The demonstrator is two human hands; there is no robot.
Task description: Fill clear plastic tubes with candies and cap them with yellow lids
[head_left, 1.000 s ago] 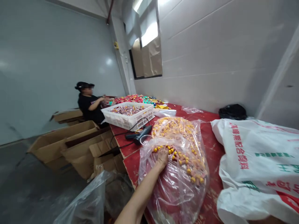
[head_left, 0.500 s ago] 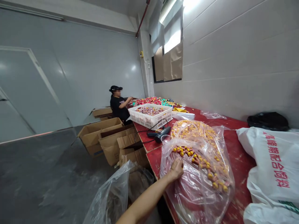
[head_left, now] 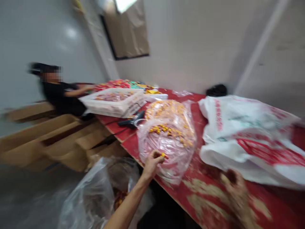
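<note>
My left hand (head_left: 153,163) pinches a small piece with a yellow end (head_left: 163,155) over the near part of a clear plastic bag (head_left: 164,171). Many small yellow-capped pieces (head_left: 170,131) lie in and on that bag, on the red table (head_left: 173,190). At the lower right, my right hand (head_left: 234,187) is over the table beside a white woven sack (head_left: 221,152). Its fingers are curled and blurred by motion, and whether they hold anything is unclear.
A white crate (head_left: 114,106) of pieces and a black tool (head_left: 132,121) stand farther back. A person in black (head_left: 60,97) works at the left behind cardboard boxes (head_left: 62,136). Below the table edge hangs a clear bag (head_left: 90,190) with pieces inside.
The view has swung right and down. My left hand has come off the pile with a piece in its fingers, and my right hand has come into view.
</note>
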